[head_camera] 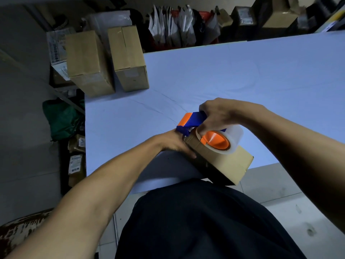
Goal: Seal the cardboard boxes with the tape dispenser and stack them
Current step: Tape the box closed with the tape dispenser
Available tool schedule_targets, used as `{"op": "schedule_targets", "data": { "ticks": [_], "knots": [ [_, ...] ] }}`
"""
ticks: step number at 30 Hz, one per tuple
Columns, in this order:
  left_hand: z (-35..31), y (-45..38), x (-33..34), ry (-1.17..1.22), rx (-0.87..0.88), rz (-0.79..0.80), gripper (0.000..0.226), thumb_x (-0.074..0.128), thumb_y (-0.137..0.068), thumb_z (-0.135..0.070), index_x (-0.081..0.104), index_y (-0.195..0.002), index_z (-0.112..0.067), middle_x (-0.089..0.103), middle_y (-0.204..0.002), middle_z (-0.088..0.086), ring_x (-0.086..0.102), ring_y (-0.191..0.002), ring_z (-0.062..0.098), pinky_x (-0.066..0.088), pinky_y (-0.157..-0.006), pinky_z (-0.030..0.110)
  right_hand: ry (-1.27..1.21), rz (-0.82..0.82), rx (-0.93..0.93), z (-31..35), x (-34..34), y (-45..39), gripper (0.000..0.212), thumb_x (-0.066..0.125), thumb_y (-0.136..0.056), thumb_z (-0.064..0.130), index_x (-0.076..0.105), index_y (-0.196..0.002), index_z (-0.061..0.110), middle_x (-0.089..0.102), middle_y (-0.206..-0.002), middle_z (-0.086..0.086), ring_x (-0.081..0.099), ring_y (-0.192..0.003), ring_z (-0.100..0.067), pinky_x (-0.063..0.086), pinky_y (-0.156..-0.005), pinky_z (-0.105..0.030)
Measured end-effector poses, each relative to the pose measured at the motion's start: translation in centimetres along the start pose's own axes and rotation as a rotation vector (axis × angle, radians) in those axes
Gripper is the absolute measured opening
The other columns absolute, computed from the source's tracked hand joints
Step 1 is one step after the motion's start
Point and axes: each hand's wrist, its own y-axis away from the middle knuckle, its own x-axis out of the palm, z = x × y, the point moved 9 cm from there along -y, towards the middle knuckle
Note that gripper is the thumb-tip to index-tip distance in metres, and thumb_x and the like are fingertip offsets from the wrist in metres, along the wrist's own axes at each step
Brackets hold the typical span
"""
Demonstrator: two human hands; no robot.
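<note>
At the near edge of the pale blue table (242,71), a small cardboard box (226,163) was seen lying at an angle, with one corner overhanging the table edge just above the person's dark clothing (196,221). The box was steadied by the left hand (177,143), whose fingers were laid along its left side and top edge, the thumb reaching toward the dispenser. A blue and orange tape dispenser (194,121) was gripped by the right hand (216,114), the fingers being curled round its blue handle from above. The dispenser was pressed against the far end of the box top, and its roll of clear tape (231,141), mounted on an orange hub, was seen resting over the box. At the far left corner of the table, 2 larger cardboard boxes (108,58) were seen standing side by side, touching or nearly so, well apart from the box being worked on. Behind the table, white bags and dark packages (173,28) were crowded together, and a green bag (61,118) lay on the floor at the left.
</note>
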Motion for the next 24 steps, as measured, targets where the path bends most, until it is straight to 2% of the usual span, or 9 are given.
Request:
{"op": "schedule_targets", "data": {
  "ticks": [4,6,8,10,12,16,19,21,24],
  "knots": [
    [0.4,0.6,-0.4,0.060,0.025,-0.092,0.043,0.088,-0.067,0.002,0.068,-0.097,-0.022,0.072,-0.093,-0.007,0.067,-0.088,-0.003,0.052,-0.080,0.018,0.021,-0.026,-0.015,0.8,-0.3,-0.2,0.042,0.070,-0.073,0.055,0.058,-0.098,0.022,0.064,-0.087,-0.002,0.061,-0.079,-0.020,0.047,-0.063,-0.030],
    [0.5,1.1,-0.4,0.099,0.040,-0.117,0.048,0.085,-0.069,0.006,0.065,-0.104,-0.020,0.070,-0.095,-0.010,0.065,-0.090,-0.004,0.052,-0.083,0.021,0.032,-0.020,-0.006,1.0,-0.3,-0.3,0.042,0.070,-0.073,0.054,0.058,-0.098,0.022,0.064,-0.088,-0.003,0.061,-0.078,-0.020,0.048,-0.063,-0.030],
    [0.7,1.5,-0.4,0.200,0.058,-0.122,0.064,0.085,-0.069,0.004,0.059,-0.122,-0.021,0.068,-0.112,-0.010,0.062,-0.111,0.003,0.051,-0.095,0.027,0.028,-0.001,0.022,0.7,-0.3,-0.5,0.044,0.070,-0.073,0.055,0.059,-0.101,0.023,0.064,-0.091,-0.002,0.062,-0.082,-0.021,0.052,-0.071,-0.034],
    [0.9,1.8,-0.7,0.285,0.056,-0.158,0.081,0.084,-0.068,-0.012,0.048,-0.139,-0.021,0.057,-0.136,-0.004,0.049,-0.132,0.012,0.042,-0.111,0.040,0.024,0.014,0.048,0.3,-0.5,-0.7,0.046,0.069,-0.072,0.056,0.060,-0.103,0.023,0.065,-0.093,-0.002,0.064,-0.084,-0.022,0.055,-0.078,-0.038],
    [1.1,1.8,-0.9,0.369,0.054,-0.212,0.083,0.080,-0.071,-0.026,0.043,-0.146,-0.023,0.048,-0.149,-0.004,0.039,-0.142,0.013,0.032,-0.119,0.045,0.008,0.023,0.071,-0.2,-0.8,-0.9,0.046,0.071,-0.071,0.055,0.060,-0.104,0.024,0.066,-0.093,-0.002,0.064,-0.084,-0.022,0.054,-0.076,-0.036],
    [0.6,2.0,-1.8,0.420,0.095,-0.418,0.051,0.078,-0.083,-0.026,0.061,-0.130,-0.016,0.065,-0.130,-0.008,0.054,-0.128,0.006,0.039,-0.114,0.038,-0.034,0.036,0.091,-0.4,-0.8,-1.1,0.046,0.074,-0.073,0.053,0.059,-0.106,0.024,0.066,-0.094,-0.001,0.064,-0.085,-0.021,0.052,-0.073,-0.033],
    [0.7,1.7,-1.4,0.411,0.065,-0.468,0.026,0.075,-0.088,-0.025,0.070,-0.110,-0.012,0.069,-0.099,-0.006,0.062,-0.099,0.009,0.046,-0.096,0.030,-0.048,0.023,0.101,-0.6,-0.8,-1.1,0.046,0.073,-0.073,0.054,0.059,-0.106,0.023,0.067,-0.093,-0.002,0.065,-0.085,-0.021,0.053,-0.073,-0.033],
    [1.0,1.6,-1.3,0.394,0.033,-0.469,0.029,0.072,-0.090,-0.027,0.070,-0.102,-0.001,0.060,-0.088,0.004,0.055,-0.088,0.012,0.043,-0.085,0.031,-0.050,0.027,0.105,-0.6,-0.6,-1.0,0.044,0.071,-0.075,0.055,0.059,-0.103,0.023,0.066,-0.092,-0.002,0.064,-0.083,-0.020,0.050,-0.068,-0.031],
    [1.5,1.8,-1.5,0.340,-0.002,-0.484,0.028,0.065,-0.097,-0.025,0.069,-0.104,0.002,0.062,-0.093,0.011,0.055,-0.091,0.015,0.043,-0.085,0.029,-0.030,0.031,0.108,-0.4,-0.2,-1.0,0.042,0.070,-0.074,0.056,0.059,-0.099,0.023,0.066,-0.090,-0.001,0.064,-0.081,-0.020,0.048,-0.065,-0.030]
  ]
}}
